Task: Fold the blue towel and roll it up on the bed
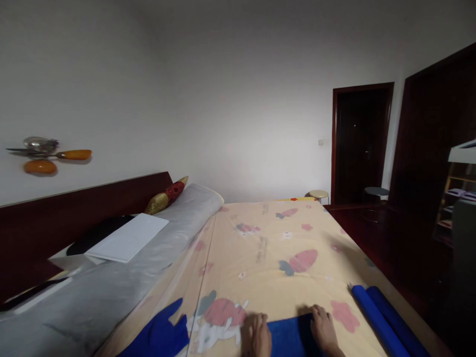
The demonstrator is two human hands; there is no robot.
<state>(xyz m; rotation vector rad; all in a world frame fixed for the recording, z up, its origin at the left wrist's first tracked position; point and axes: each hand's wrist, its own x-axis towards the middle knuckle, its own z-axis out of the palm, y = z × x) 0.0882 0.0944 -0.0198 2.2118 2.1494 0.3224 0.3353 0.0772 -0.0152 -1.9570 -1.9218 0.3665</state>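
Both my hands rest at the bottom edge of the head view on a blue cloth lying on a yellow bed sheet printed with pink carrots. My left hand lies flat on the cloth's left edge, fingers stretched forward. My right hand lies flat on its right part, fingers spread toward the sheet. Neither hand grips anything. A second blue piece of fabric lies crumpled to the left of my left hand.
A rolled blue fabric lies at the bed's right edge. A grey bolster runs along the dark headboard, with white sheets and a red-gold cushion on it. Stools and a dark doorway stand beyond.
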